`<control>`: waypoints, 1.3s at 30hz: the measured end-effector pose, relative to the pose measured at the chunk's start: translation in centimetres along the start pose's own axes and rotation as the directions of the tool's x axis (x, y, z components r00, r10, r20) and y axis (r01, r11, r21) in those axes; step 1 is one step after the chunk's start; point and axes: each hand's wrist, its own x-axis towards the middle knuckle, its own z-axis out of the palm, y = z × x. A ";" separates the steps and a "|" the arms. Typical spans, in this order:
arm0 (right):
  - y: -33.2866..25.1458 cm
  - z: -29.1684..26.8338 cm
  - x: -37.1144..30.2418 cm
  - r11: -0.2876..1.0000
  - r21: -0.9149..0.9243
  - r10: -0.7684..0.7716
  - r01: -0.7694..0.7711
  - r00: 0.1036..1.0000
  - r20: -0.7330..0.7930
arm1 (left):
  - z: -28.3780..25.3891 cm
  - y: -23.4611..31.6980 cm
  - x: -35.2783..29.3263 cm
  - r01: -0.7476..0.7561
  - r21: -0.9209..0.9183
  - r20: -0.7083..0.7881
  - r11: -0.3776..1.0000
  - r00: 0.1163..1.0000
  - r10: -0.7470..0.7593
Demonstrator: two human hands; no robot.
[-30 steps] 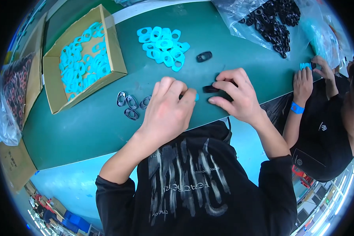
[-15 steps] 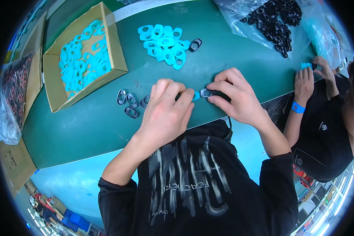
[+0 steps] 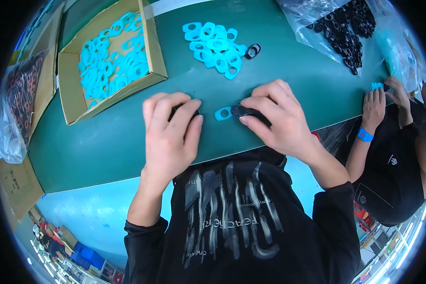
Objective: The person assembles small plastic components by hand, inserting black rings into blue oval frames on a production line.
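Note:
My left hand point(image 3: 168, 132) is curled low over the green table, its fingers and thumb closed around a dark oval ring point(image 3: 179, 111) that is mostly hidden. To its right, my right hand point(image 3: 281, 116) grips black oval rings point(image 3: 242, 111) between thumb and fingers; how many is hidden by the fingers. A single turquoise oval ring point(image 3: 222, 113) lies between the hands, one end against the black ring at my right fingertips. Beyond them is a loose pile of turquoise rings point(image 3: 217, 45), with one black ring point(image 3: 253, 51) at its right edge.
A cardboard box point(image 3: 158, 57) of turquoise rings stands at the far left, beside a plastic bag of dark and red parts point(image 3: 21, 104). Black rings spill from a clear bag point(image 3: 312, 40) at the far right. A co-worker's hands point(image 3: 375, 106) work at the right edge.
My left hand has moved left, away from the turquoise ring, and now covers the spot where several black rings lay. My right hand stays with its black rings. The view has shifted slightly.

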 end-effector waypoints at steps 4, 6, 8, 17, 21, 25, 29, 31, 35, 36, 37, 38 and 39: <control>-0.3 0.9 1.2 0.998 0.036 -0.054 0.050 0.992 0.111 | -0.6 -0.6 -1.0 0.053 0.056 -0.055 0.997 0.997 -0.050; 0.2 1.6 1.5 0.994 0.055 -0.099 0.092 0.985 0.143 | -0.6 -0.9 -1.5 0.047 0.075 -0.063 0.996 0.997 -0.043; 0.5 1.5 1.9 0.991 0.073 -0.119 0.109 0.980 0.159 | -0.5 -1.2 -1.9 0.066 0.051 -0.070 0.997 0.996 -0.062; 0.7 1.8 2.7 0.980 0.121 -0.178 0.156 0.962 0.205 | -0.1 -1.3 -2.1 0.128 -0.034 -0.038 0.991 0.991 -0.129; 0.3 2.2 2.6 0.986 0.109 -0.143 0.124 0.971 0.190 | 0.0 -1.3 -2.1 0.125 -0.043 -0.026 0.991 0.992 -0.126; 0.5 1.2 2.5 0.990 0.071 -0.133 0.119 0.962 0.238 | -0.4 -1.3 -2.1 0.100 0.000 -0.051 0.995 0.994 -0.100; 0.8 1.0 2.8 0.989 0.062 -0.146 0.135 0.954 0.261 | -0.3 -1.2 -1.9 0.067 -0.055 -0.066 0.996 0.995 -0.070; 0.9 1.0 2.9 0.988 0.066 -0.153 0.141 0.953 0.263 | -0.2 -1.0 -1.6 0.057 -0.080 -0.069 0.995 0.996 -0.063; 0.7 1.5 3.2 0.983 0.093 -0.177 0.158 0.953 0.244 | 0.1 -0.6 -0.9 0.022 -0.111 -0.010 0.994 1.000 -0.023; 0.6 1.7 3.2 0.979 0.107 -0.194 0.173 0.952 0.238 | 0.1 -0.5 -0.8 0.016 -0.112 0.017 0.994 1.000 -0.014; 0.8 1.7 3.2 0.980 0.102 -0.188 0.168 0.953 0.238 | 0.3 -0.4 -0.7 0.012 -0.118 0.019 0.993 1.000 -0.010; 1.0 1.7 3.2 0.977 0.133 -0.194 0.165 0.950 0.244 | 0.4 -0.4 -0.6 -0.013 -0.110 0.023 0.994 1.000 0.016; 1.2 1.7 3.2 0.973 0.165 -0.200 0.162 0.947 0.250 | 0.4 -0.3 -0.5 -0.038 -0.103 0.027 0.994 0.999 0.041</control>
